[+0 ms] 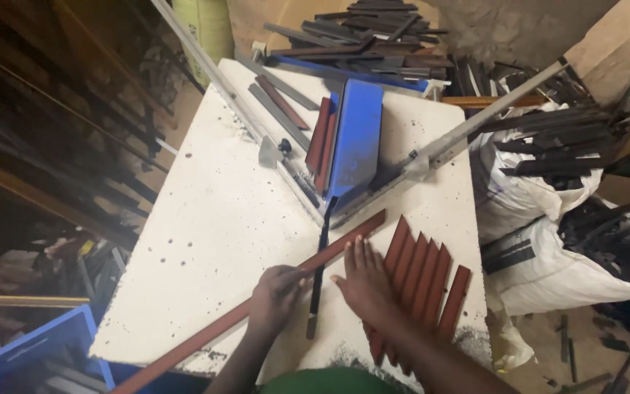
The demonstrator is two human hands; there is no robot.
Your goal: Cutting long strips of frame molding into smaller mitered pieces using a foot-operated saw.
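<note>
Reddish-brown moulding strip (pixel 257 305) is lying diagonally across the white, speckled worktable (pixel 205 219), running from the lower left, past the table's near edge, up toward the blue cutting machine (pixel 355 138) at the centre. The left hand (pixel 277 298) is curling around the strip near its middle, fingers wrapped together over it in a closed grip. The right hand (pixel 362 281) is lying flat on the table just beside the strip, fingers straight and held close together, pointing toward the machine, with the palm partly covering a row of short cut reddish pieces (pixel 423 281) that are sitting side by side with angled ends. Between the two hands, the machine's long dark handle (pixel 319 277) is reaching down toward the near edge of the table, crossing over the strip. Two metal guide rails (pixel 468 124) are spreading out from the machine in a V. More reddish lengths are leaning against the blue body of the machine. White sacks (pixel 526 197) stuffed with dark offcuts are standing to the right of the table, and a blue crate (pixel 38 343) is sitting at the lower left.
</note>
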